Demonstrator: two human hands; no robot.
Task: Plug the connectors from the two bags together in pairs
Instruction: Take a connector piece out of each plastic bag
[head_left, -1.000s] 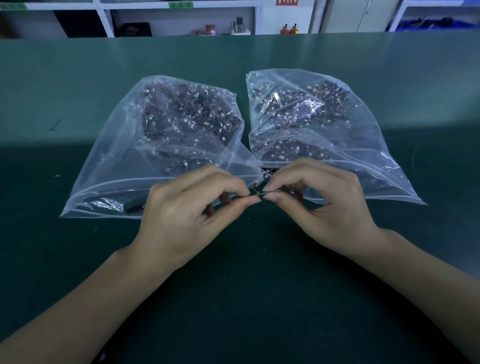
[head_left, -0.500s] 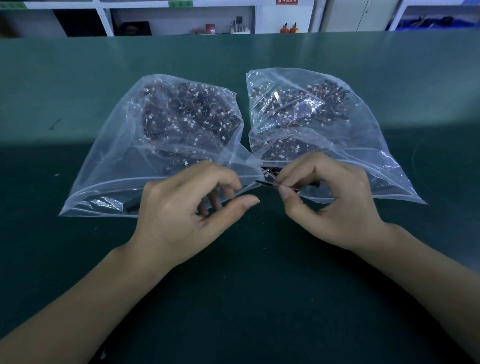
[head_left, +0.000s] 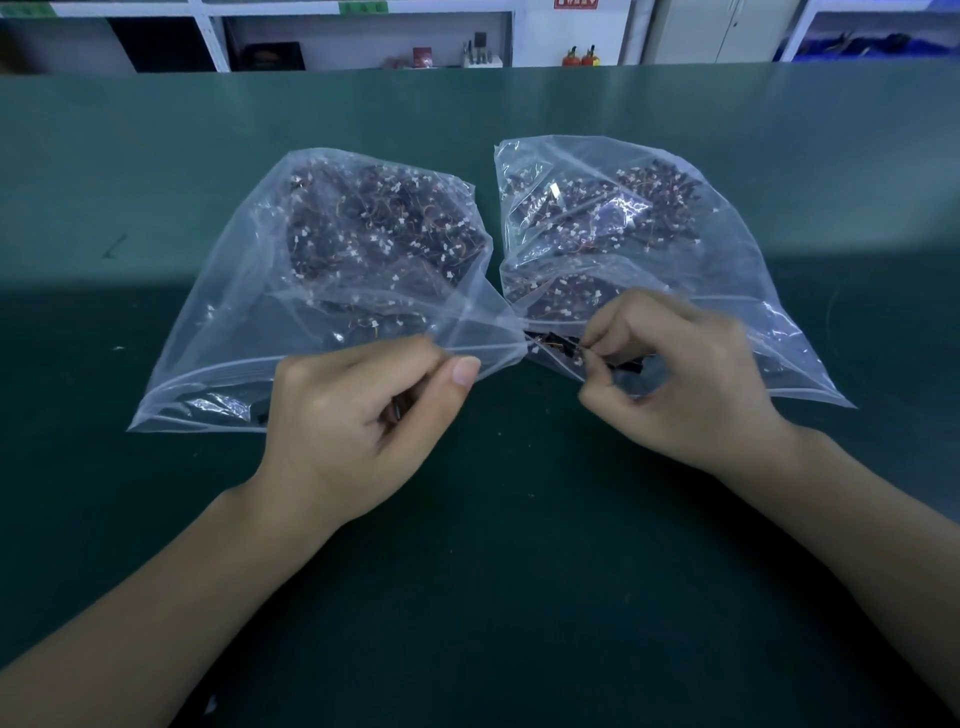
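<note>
Two clear plastic bags lie side by side on the green mat, the left bag (head_left: 332, 312) and the right bag (head_left: 727, 291), each full of small dark wired connectors with white ends. My right hand (head_left: 691, 379) pinches a dark connector piece (head_left: 589, 358) at the near left corner of the right bag, beside a small dark cluster of connectors (head_left: 548, 340). My left hand (head_left: 358, 415) rests at the near corner of the left bag with fingers curled. A small dark piece (head_left: 396, 410) shows inside its curl, mostly hidden.
The green mat (head_left: 493, 545) stretches wide in front of the bags and to both sides. White shelving (head_left: 363, 36) with small items stands behind the table's far edge.
The hands, joined at the fingertips a second ago, have separated. My right hand moved right and up to the right bag's corner with the connector piece. My left hand drew back slightly left.
</note>
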